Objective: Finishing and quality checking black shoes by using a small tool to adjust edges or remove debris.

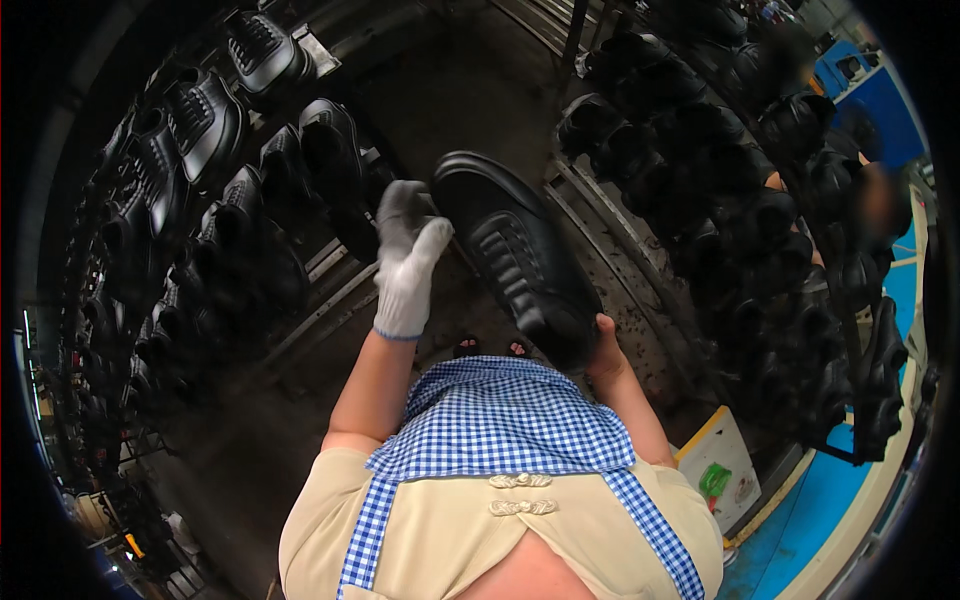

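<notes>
Head view: a glossy black shoe (515, 255) with a ribbed, padded upper sits in the middle, between both hands. Left hand (408, 262), in a knitted white glove, has its fingers curled on the shoe's far end. Right hand (603, 348), bare, clasps the shoe's near end. Racks of similar black shoes (200, 170) stand left and right (720, 170). Blue-checked apron (500, 420) lies near.

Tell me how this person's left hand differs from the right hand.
The left hand wears a white knit glove; the right hand is bare. The left hand rests its fingers against the heel end of the black shoe, while the right hand grips the toe end from below and is mostly hidden behind it. The left hand sits higher in the picture than the right. Both touch the same shoe.
</notes>
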`<action>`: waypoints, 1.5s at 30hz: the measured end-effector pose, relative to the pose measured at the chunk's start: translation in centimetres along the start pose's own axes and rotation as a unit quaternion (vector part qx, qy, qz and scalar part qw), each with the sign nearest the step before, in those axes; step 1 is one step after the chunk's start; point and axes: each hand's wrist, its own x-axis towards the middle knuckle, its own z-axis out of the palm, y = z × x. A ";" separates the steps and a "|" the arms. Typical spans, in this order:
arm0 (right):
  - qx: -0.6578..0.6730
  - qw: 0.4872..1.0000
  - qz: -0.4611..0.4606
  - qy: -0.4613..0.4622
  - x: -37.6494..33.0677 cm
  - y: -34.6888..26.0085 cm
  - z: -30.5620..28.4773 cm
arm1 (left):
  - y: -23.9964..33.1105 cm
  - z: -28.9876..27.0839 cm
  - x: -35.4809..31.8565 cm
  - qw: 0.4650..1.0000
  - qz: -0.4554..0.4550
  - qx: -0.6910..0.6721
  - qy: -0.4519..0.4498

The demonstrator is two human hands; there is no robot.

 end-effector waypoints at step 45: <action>-0.679 0.590 -0.418 0.124 -2.3 -6.8 11.7 | 0.9 3.6 4.0 0.779 -0.124 0.163 -0.592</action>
